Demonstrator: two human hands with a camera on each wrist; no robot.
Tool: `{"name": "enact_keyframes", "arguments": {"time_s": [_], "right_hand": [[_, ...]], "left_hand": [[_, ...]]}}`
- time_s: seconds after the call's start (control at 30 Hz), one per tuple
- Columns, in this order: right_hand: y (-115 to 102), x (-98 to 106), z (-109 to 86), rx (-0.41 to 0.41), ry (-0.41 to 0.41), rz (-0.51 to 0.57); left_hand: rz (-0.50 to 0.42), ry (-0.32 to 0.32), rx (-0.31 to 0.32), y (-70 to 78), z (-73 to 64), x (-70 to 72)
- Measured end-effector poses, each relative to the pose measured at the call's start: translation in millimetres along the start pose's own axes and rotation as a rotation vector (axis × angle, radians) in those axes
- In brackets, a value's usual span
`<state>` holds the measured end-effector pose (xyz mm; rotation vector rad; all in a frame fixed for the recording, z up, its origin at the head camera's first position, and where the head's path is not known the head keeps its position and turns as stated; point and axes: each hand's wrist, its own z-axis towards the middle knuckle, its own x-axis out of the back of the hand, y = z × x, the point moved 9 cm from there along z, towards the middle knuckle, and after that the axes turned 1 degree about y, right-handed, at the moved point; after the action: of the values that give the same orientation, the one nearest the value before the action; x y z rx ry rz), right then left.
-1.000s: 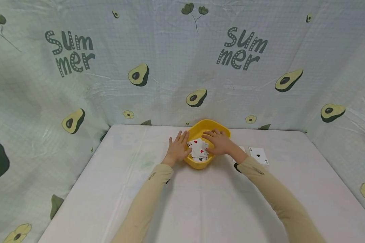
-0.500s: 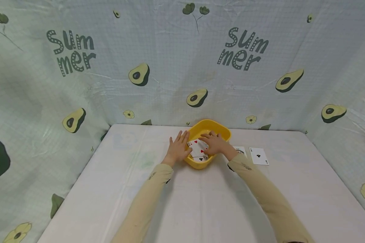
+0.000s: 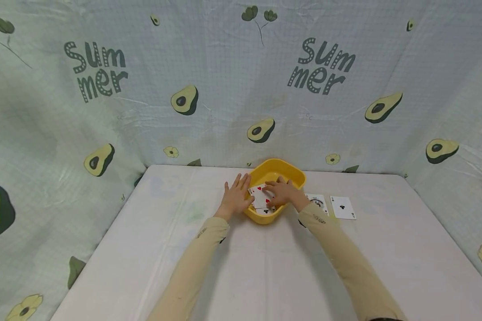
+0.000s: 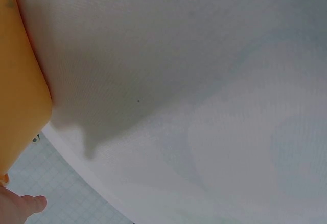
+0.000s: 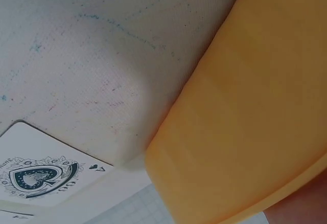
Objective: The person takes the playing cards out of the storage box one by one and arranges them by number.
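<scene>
A yellow plastic basin (image 3: pixel 283 166) stands near the back edge of the table, with a stack of playing cards (image 3: pixel 260 199) inside. The top card shows red hearts; a club card peeks out below it. My left hand (image 3: pixel 234 198) rests with straight, spread fingers along the basin's left rim. Over the right rim reaches my right hand (image 3: pixel 285 193), its spread fingers and thumb lying over the right part of the top card. In the right wrist view the basin's outer wall (image 5: pixel 245 101) hides most of that hand.
Right of the basin an ace of spades (image 3: pixel 318 203) lies face up, partly behind the right sleeve. Beside it lies an ace of clubs (image 3: pixel 343 207). A printed cloth (image 3: pixel 221 80) hangs directly behind the white table (image 3: pixel 241 276).
My right hand has shifted left and its fingertips are now farther over the cards. More of the ace of spades shows. The left hand stays on the rim.
</scene>
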<state>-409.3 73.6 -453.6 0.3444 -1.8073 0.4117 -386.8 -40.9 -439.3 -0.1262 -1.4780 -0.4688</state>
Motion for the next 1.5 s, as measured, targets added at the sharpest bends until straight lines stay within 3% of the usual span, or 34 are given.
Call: {"name": "enact_keyframes", "arguments": {"time_s": [0.2, 0.7, 0.97, 1.5], "right_hand": [[1.1, -2.4, -0.7, -0.025, -0.029, 0.019], [3.8, -3.0, 1.6, -0.084, -0.016, 0.06], [3.2, -0.3, 1.9, -0.075, 0.033, 0.054], [1.3, 3.7, -1.6, -0.108, 0.039, -0.018]], "left_hand": [[0.007, -0.002, 0.002, 1.1, -0.9, 0.2], [0.024, -0.008, -0.002, 1.6, -1.8, 0.5], [0.037, 0.006, -0.004, 1.3, -1.5, 1.1], [0.021, 0.014, -0.005, 0.6, -1.3, 0.8]]}}
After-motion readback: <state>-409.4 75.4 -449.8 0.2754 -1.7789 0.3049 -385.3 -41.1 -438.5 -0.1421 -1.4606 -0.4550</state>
